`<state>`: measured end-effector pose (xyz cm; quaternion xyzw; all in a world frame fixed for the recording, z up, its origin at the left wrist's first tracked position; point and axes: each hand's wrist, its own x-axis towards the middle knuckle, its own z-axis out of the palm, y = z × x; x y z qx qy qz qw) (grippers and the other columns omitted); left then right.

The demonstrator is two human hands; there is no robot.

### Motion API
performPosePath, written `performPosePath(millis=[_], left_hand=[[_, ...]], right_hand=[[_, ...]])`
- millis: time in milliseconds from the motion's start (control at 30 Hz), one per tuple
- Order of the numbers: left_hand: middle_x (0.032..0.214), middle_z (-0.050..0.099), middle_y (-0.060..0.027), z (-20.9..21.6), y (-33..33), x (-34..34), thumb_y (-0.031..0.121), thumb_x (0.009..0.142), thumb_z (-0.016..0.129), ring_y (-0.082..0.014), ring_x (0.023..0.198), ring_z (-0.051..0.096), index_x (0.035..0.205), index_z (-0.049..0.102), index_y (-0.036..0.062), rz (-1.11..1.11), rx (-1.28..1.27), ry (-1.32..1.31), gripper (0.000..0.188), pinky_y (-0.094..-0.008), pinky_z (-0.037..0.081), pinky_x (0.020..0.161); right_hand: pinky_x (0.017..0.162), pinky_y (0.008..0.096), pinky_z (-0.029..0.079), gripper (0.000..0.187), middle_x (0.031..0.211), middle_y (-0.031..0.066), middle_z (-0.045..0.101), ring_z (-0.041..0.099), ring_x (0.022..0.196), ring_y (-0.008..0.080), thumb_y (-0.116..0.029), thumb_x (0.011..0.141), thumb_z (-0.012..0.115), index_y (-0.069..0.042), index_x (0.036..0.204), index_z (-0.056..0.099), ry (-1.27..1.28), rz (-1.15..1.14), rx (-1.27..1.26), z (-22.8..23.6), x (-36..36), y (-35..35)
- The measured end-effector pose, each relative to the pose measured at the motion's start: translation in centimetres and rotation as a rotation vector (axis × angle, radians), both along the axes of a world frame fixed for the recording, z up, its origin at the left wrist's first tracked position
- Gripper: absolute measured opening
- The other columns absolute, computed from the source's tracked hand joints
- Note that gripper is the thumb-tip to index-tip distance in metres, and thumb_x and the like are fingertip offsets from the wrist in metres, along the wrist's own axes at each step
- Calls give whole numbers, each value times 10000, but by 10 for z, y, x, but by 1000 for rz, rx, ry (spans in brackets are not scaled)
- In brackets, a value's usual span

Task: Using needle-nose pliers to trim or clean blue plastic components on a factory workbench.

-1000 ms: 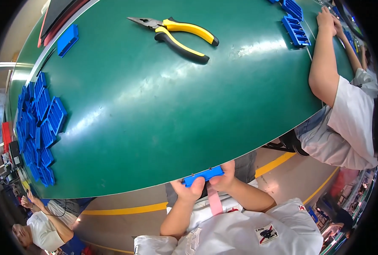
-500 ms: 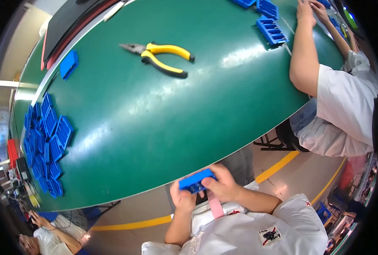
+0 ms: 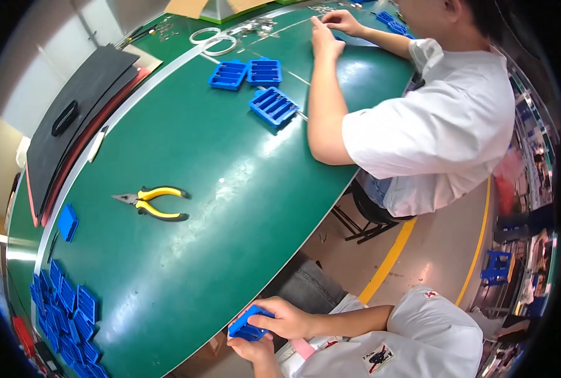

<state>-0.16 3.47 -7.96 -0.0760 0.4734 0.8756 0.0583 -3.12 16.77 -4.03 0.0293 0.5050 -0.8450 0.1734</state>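
Both my hands grip one blue slotted plastic holder (image 3: 237, 327), which looks like a battery holder, just off the table's near edge. My left hand (image 3: 254, 348) supports it from below. From the right, my right hand (image 3: 284, 319) closes over its side, with the thumb across the open slotted face. Small details inside the slots are partly hidden by the fingers. Yellow-and-black long-nose pliers (image 3: 147, 203) lie with handles apart on the green table (image 3: 186, 264), away from both hands.
A pile of similar blue holders (image 3: 66, 315) lies at the left, with a single holder (image 3: 68, 223) above it. Several more (image 3: 274, 106) sit near a co-worker's arm (image 3: 326, 113). Black sheets (image 3: 72, 107), white rings (image 3: 219, 44) and small metal parts (image 3: 255, 26) lie farther off.
The view has swung toward the co-worker, so table things appear lower and farther left. My hands still hold the blue holder, now tilted more steeply in the picture.
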Motion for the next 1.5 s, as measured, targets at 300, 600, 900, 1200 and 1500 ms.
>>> performPosePath(millis=[300, 600, 900, 1200, 1500], left_hand=[[1206, 588, -175, -5, 6, 7, 701, 928, 285, -324, 1114, 583, 1259, 501, 31, 147, 4, -64, 778, -434, 477, 966], [974, 667, -136, 22, 11, 0, 803, 776, 458, -124, 530, 578, 1198, 535, -67, 133, -208, -199, 970, -215, 442, 414], [844, 657, -138, 17, 9, 4, 764, 813, 459, -140, 485, 580, 1097, 570, -63, 112, -310, -151, 881, -232, 462, 397], [862, 654, -121, 11, 8, -2, 685, 905, 426, -180, 696, 640, 1009, 609, -65, 180, -583, -14, 778, -279, 509, 561], [960, 660, -128, 13, 7, 2, 665, 919, 420, -202, 833, 645, 1022, 615, -72, 165, -603, -3, 770, -319, 532, 687]], right_hand=[[897, 291, 475, 263, 1098, 78, 663, 598, 1002, 133, -170, 991, 527, 19, 1153, 610, 33, 50, 21, -15, 5, -12], [614, 230, 470, 199, 965, 48, 658, 554, 705, 78, -122, 951, 582, 7, 1100, 613, -153, 40, -79, 9, -2, -3], [551, 239, 446, 231, 821, 38, 607, 537, 626, 87, -127, 937, 609, 20, 1114, 589, -131, -32, -57, -3, 4, -5], [658, 297, 487, 323, 881, 93, 650, 603, 719, 163, -122, 872, 677, 8, 1155, 592, -58, 37, 119, -5, 4, 1], [570, 244, 481, 334, 816, 41, 621, 590, 654, 98, -248, 925, 639, 27, 1097, 559, 97, -7, 214, -2, -1, -1]])
